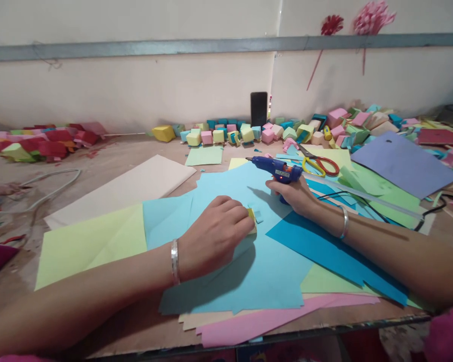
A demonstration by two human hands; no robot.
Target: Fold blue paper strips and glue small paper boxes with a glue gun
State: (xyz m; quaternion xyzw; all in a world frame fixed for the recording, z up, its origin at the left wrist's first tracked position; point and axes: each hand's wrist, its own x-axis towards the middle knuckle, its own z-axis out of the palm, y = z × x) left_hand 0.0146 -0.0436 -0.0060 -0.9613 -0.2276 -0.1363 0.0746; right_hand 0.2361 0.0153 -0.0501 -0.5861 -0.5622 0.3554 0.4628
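Note:
My left hand [215, 234] is closed over a small yellow paper cube [252, 219], pressing it onto a light blue paper sheet [249, 266]. My right hand [296, 193] grips a blue hot glue gun [275, 168], its nozzle pointing left, a short way above and to the right of the cube. A small light blue paper scrap [258, 215] lies beside the cube. A dark blue sheet [335, 254] lies under my right forearm.
Red-and-yellow scissors [319, 163] lie behind the glue gun. A row of coloured paper cubes [226, 134] and a black phone [258, 108] stand along the wall. More cubes are piled at right [357, 123] and left [41, 141]. Loose paper sheets cover the table; a cream sheet [124, 188] lies at left.

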